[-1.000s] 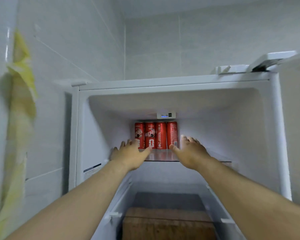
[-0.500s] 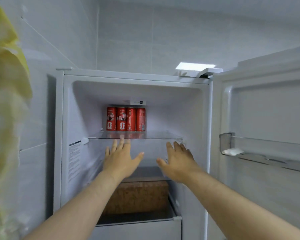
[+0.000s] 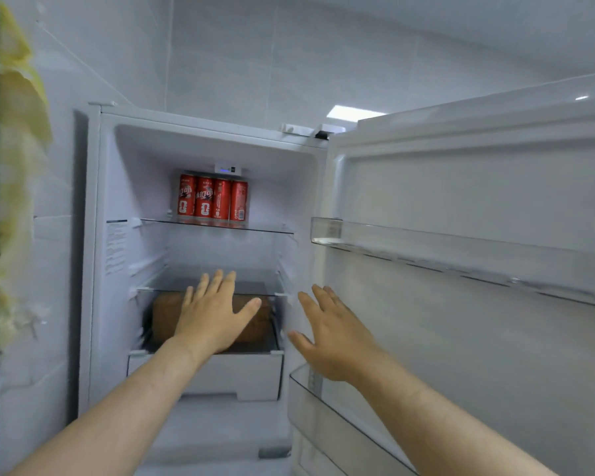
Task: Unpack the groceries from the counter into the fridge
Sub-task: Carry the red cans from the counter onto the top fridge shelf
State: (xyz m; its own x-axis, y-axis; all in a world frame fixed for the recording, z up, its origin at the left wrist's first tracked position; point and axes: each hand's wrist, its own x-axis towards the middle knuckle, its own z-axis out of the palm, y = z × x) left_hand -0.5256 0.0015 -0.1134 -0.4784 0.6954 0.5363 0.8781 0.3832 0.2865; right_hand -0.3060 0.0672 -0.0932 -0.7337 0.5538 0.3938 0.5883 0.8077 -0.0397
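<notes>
Fridge open, door swung to the right. Four red cans upright in a tight row at the back of the top glass shelf. Left hand and right hand both flat, fingers spread, holding nothing, raised before the opening. Brown block above the drawer, partly behind left hand.

fridge white inside and out; four cans on its top shelf red with white lettering; panel above them white, small blue light; box on the fridge's lower shelf brown; label on fridge's left inner wall white, fine dark print; hinge cap on fridge top black; door shelves clear; wall tiles behind fridge pale grey; sheet left of fridge pale yellow
</notes>
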